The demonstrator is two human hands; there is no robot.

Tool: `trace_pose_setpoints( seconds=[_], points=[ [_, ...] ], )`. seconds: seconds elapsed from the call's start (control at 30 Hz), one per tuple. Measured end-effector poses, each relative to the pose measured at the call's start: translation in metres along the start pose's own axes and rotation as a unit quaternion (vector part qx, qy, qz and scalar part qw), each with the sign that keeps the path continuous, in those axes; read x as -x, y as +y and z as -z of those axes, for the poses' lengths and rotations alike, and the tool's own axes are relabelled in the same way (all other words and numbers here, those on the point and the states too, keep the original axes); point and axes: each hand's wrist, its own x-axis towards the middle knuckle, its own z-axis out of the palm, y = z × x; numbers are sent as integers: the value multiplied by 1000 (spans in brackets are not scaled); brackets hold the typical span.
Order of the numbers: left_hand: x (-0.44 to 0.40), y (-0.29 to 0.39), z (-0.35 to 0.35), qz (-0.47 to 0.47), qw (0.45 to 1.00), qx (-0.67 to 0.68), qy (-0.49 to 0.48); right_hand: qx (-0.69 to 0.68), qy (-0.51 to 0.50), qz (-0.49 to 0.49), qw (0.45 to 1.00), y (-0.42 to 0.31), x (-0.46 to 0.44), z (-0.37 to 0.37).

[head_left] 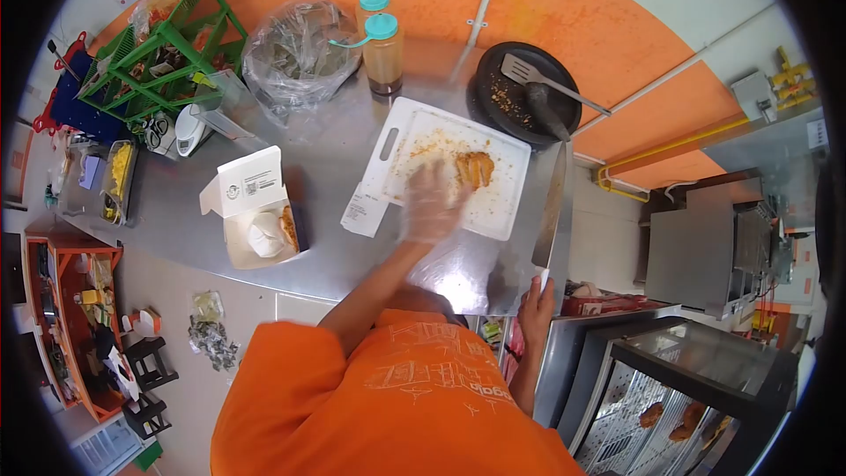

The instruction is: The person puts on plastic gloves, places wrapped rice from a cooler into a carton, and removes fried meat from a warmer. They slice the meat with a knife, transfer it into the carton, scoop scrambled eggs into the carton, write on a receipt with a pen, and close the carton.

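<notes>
My left hand point(432, 204) is over the white cutting board point(401, 137), smeared by motion, so its finger shape is unclear. Just right of it lies a piece of golden-brown fried food point(475, 169), seemingly sliced, with crumbs scattered around. My right hand point(535, 310) is wrapped round the white handle of a large knife point(552, 211) at the table's right edge, blade pointing away from me. A paper slip point(364, 211) lies beside the board's lower left corner. Farther left stands an open takeaway box point(251, 182) holding a white wrapped mound point(267, 234) and some browned food.
A black stone mortar point(493, 79) with a pestle point(545, 108) and slotted spatula point(538, 78) stands behind the board. Bottles with turquoise caps point(381, 27), a plastic bag point(295, 57) and a green rack point(167, 57) line the back. A glass display case point(683, 388) is at lower right.
</notes>
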Motion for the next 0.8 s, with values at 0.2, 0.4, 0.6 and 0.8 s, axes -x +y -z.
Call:
trace_pose_setpoints(
  seconds=[0.2,0.4,0.6,0.8],
  points=[
    [-42,64,-96,85,989,-91,-75,-98,14,-38,994,13,11,17],
    [-48,35,-99,-6,962,-255,-93,-138,20,-46,989,40,-2,28],
    [-36,11,-89,-72,991,-115,-6,-131,6,-17,991,21,-19,38],
    [33,-20,74,-63,983,25,174,-139,5,-35,990,-12,-18,29]
  ],
)
